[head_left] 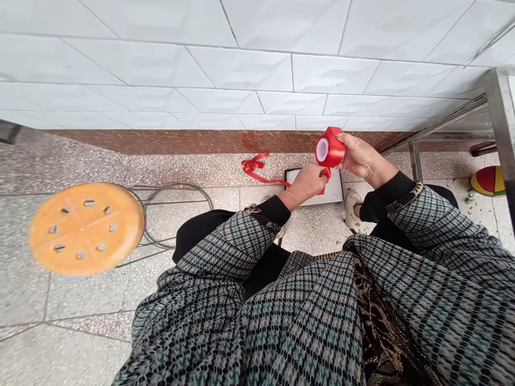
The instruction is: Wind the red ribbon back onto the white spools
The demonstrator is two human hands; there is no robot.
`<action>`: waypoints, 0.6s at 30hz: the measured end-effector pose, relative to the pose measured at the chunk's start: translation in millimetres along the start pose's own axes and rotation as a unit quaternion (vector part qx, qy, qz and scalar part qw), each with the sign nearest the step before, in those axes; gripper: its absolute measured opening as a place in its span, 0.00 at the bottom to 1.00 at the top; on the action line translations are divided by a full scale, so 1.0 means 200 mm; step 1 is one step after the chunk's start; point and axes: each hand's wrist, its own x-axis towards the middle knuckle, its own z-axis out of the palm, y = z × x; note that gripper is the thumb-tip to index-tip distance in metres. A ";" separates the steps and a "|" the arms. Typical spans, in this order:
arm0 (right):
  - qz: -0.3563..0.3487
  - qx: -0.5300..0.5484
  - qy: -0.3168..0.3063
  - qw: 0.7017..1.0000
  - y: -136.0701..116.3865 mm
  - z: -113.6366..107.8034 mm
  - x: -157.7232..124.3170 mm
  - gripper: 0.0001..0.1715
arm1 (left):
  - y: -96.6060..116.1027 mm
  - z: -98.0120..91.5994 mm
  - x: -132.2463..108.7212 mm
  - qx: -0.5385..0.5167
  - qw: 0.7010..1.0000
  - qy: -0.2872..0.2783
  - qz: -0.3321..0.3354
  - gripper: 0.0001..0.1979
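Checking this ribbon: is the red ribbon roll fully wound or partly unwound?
Partly unwound: the right hand holds the roll; a loose length runs past the left hand to the floor.

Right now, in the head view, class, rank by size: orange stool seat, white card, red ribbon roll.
Orange stool seat, then white card; red ribbon roll looks smallest, but camera nearness makes that unsure.

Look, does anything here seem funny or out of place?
Yes, a loose red ribbon lies curled on the floor tiles instead of being wound up. It runs from the floor toward the left hand, near the red ribbon spool held in the right hand.
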 end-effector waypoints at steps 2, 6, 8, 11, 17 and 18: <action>-0.011 0.001 0.008 1.000 0.00 0.00 0.01 0.29 | 0.01 -0.01 0.00 -0.006 1.000 0.002 -0.009 0.11; -0.025 -0.011 0.005 1.000 0.01 -0.01 0.01 0.30 | 0.02 0.02 0.01 -0.063 0.997 0.010 -0.047 0.11; -0.040 -0.022 -0.009 0.999 0.02 0.00 0.01 0.31 | 0.03 0.03 0.01 -0.067 0.995 0.049 -0.062 0.09; -0.071 -0.037 -0.025 0.997 0.03 0.02 -0.01 0.31 | 0.07 0.01 0.00 -0.130 0.986 0.054 -0.086 0.08; -0.067 -0.060 -0.024 0.996 0.00 0.03 -0.04 0.29 | 0.12 -0.05 -0.05 -0.449 0.883 -0.096 -0.093 0.06; -0.052 -0.066 -0.024 0.996 0.00 0.03 -0.04 0.29 | 0.12 -0.05 -0.05 -0.457 0.879 -0.101 -0.092 0.07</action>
